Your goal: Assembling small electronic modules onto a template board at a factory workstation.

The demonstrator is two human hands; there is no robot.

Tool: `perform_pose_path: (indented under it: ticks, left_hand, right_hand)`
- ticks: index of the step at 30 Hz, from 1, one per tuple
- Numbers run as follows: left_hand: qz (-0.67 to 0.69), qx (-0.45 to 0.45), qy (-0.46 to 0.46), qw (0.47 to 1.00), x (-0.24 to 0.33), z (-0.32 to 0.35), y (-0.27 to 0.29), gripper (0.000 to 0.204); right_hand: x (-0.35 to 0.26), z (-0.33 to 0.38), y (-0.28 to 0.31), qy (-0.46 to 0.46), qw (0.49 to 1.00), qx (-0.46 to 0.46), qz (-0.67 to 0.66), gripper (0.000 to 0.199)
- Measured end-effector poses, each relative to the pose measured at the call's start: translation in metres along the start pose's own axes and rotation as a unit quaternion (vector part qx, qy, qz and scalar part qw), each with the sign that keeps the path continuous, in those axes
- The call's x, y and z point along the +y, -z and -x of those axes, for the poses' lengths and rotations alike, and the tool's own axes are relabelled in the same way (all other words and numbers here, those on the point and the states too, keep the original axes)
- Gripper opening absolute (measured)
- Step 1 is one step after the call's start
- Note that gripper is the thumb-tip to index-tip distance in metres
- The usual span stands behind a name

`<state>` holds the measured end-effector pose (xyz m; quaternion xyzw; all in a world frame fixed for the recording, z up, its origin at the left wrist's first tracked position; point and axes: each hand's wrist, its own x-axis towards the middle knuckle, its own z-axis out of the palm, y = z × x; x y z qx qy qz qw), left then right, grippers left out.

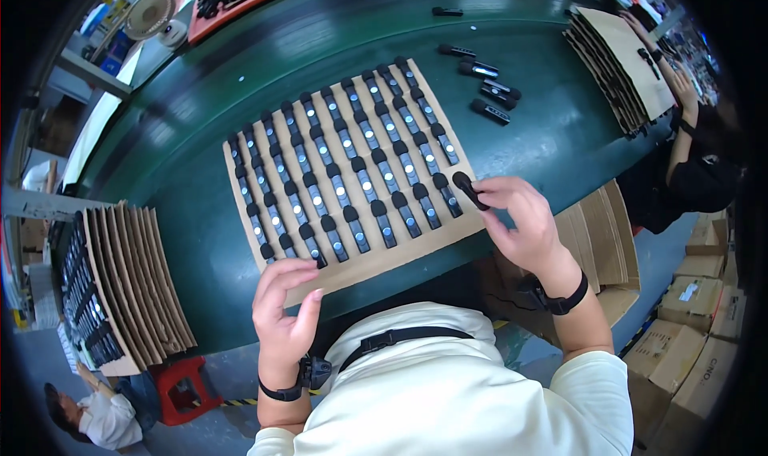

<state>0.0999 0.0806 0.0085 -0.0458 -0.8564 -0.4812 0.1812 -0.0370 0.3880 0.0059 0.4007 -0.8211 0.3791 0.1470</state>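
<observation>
A cardboard sheet (384, 265) lies on the green table, carrying several rows of small black microphones (366, 186) with dark foam tops and a pale round spot on each body. My right hand (524, 222) pinches another such microphone (468, 190) between thumb and fingertips, over the sheet's right edge. At the sheet's near left corner is my left hand (286, 308), thumb and fingers apart with nothing between them. Its fingertips come close to the foremost microphone (313, 246); whether they touch it I cannot tell.
Loose microphones (490, 112) lie beyond the sheet on the right. Cardboard stacks stand at left (140, 284) and far right (624, 72). An orange-rimmed tray (240, 10) of dark parts and a fan (150, 14) are at the back. Two other people (104, 416) work nearby.
</observation>
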Motion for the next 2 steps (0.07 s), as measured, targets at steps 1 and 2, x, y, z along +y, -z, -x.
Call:
perform_pose_path:
  ticks: [1, 2]
  left_hand:
    - [-0.002, 0.007, 0.008, 1.000, -0.0020, 0.0012, 0.0009, 0.021]
    - [-0.004, 0.014, 0.016, 1.000, -0.0039, 0.0021, 0.0017, 0.022]
  right_hand:
    - [0.0112, 0.0097, 0.0030, 0.004, 0.999, -0.026, 0.031, 0.032]
    - [0.0200, 0.0175, 0.0053, 0.006, 0.997, -0.052, 0.062, 0.035]
